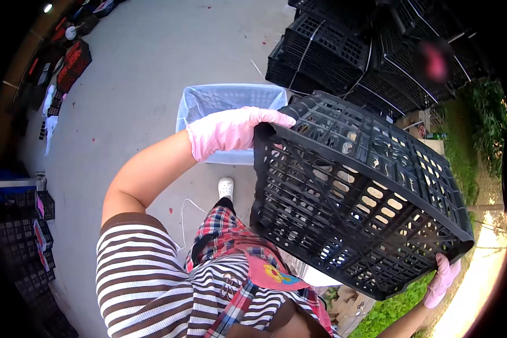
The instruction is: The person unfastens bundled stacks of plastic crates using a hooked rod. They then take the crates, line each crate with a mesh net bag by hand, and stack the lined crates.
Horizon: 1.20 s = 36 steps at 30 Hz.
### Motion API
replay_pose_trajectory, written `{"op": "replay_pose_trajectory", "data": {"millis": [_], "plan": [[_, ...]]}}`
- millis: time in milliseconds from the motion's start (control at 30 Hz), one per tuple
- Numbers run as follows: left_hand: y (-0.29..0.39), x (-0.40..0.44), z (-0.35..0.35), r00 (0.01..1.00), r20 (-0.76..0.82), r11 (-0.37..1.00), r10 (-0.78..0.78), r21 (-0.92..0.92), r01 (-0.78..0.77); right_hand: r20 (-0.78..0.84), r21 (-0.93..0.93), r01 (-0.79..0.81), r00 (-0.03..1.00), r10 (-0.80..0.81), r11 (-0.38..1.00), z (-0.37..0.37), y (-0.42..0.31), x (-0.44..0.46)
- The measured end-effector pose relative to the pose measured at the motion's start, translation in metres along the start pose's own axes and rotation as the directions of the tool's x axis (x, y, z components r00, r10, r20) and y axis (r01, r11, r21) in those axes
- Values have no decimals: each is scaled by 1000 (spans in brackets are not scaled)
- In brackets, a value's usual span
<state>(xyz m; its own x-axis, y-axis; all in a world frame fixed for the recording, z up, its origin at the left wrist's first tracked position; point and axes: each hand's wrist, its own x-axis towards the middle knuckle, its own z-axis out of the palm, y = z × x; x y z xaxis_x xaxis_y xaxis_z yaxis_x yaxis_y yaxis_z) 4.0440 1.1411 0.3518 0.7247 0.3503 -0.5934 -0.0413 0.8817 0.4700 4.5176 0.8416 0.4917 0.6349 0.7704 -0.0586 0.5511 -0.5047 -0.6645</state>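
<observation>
A large black plastic crate (366, 197) with slotted walls is held tilted in the air at the right, in front of my body. My left hand (231, 129), in a pink glove, grips its upper left corner. At the lower right corner my right hand (442, 279), also pink-gloved, has its fingers closed on the rim. Behind my left forearm, a second crate lined with clear bluish plastic (236, 97) stands on the floor, partly hidden by my left hand and the held crate.
Stacks of black crates (327, 48) bound with white straps rise at the back right. Crates with red contents (73, 65) line the far left, and more dark crates (25, 242) stand at the near left. A white cord (183, 219) lies on the concrete floor (135, 73) near my foot.
</observation>
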Motion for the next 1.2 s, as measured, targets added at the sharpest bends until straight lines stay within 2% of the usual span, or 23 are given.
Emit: {"op": "replay_pose_trajectory", "data": {"millis": [133, 233, 267, 300, 367, 400, 433, 467, 500, 533, 600, 633, 700, 767, 800, 867, 900, 933, 967, 1000, 1033, 1100, 1200], "plan": [[8, -78, -27, 969, -102, 974, 224, 45, -220, 141, 277, 252, 944, -299, 927, 92, -26, 44], [10, -123, -52, 882, -143, 860, 450, 338, -383, 228, 342, 235, 918, -324, 910, 157, -66, 60], [4, -135, -63, 882, -130, 856, 454, 337, -391, 208, 523, 195, 915, -347, 829, 192, -55, 65], [-6, -148, -79, 801, -132, 746, 583, 476, -465, 59, 389, 377, 901, -431, 841, 232, -36, 71], [-37, -161, -106, 681, -145, 607, 718, 610, -509, 5, 827, 232, 908, -420, 511, 313, 40, 76], [-58, -159, -128, 659, -177, 605, 732, 614, -507, -54, 732, 301, 920, -388, 611, 355, 77, 65], [-77, -159, -147, 661, -264, 652, 702, 612, -448, 115, 419, 311, 914, -390, 853, 368, 73, 47], [-106, -147, -176, 605, -495, 670, 624, 737, -89, 285, -65, 413, 880, -380, 908, 382, 69, 29], [-116, -155, -185, 650, -538, 554, 536, 806, 210, 443, -400, 540, 822, -359, 741, 395, 63, 11], [-137, -158, -223, 649, -550, 562, 525, 797, 222, 564, -265, 491, 777, -279, 830, 400, 76, -1], [-182, -159, -307, 576, -629, 849, 523, 448, -281, 379, 135, -113, 924, 54, 984, 409, 72, -1], [-168, -168, -306, 566, -643, 854, 516, 441, -277, 396, 133, -111, 917, 50, 985, 413, 56, 4], [-115, -184, -276, 407, -834, 790, 372, 54, -611, 443, 558, -524, 844, 303, 643, 405, -22, 20], [-89, -184, -242, 715, -533, 888, 452, 186, -421, 569, 376, -381, 814, 114, 845, 416, -74, 28], [-94, -162, -257, 715, -428, 831, 553, 349, -433, 617, 392, -326, 787, 17, 860, 419, -100, 26], [-77, -177, -215, 692, -535, 871, 485, 222, -438, 745, 531, -376, 634, -207, 760, 440, -115, 33], [-91, -160, -232, 604, -609, 857, 514, 323, -402, 729, 566, -409, 655, -202, 716, 456, -91, 44], [-108, -135, -249, 374, -700, 787, 609, 591, -174, 650, 629, -390, 739, -179, 673, 466, -86, 41], [-112, -125, -249, 320, -762, 826, 563, 525, -203, 619, 568, -219, 749, -237, 793, 444, -116, 21], [-114, -117, -249, 304, -802, 856, 515, 459, -239, 646, 431, -324, 763, -37, 842, 448, -105, 29], [-119, -130, -255, 291, -794, 843, 534, 474, -254, 605, 408, -250, 794, -55, 878, 445, -113, 13], [-126, -117, -266, 253, -776, 814, 577, 572, -101, 585, 456, -260, 808, -67, 852, 442, -118, 12], [-122, -127, -246, 121, -797, 804, 592, 573, -160, 580, 511, -368, 815, 4, 777, 464, -85, 21]]}}
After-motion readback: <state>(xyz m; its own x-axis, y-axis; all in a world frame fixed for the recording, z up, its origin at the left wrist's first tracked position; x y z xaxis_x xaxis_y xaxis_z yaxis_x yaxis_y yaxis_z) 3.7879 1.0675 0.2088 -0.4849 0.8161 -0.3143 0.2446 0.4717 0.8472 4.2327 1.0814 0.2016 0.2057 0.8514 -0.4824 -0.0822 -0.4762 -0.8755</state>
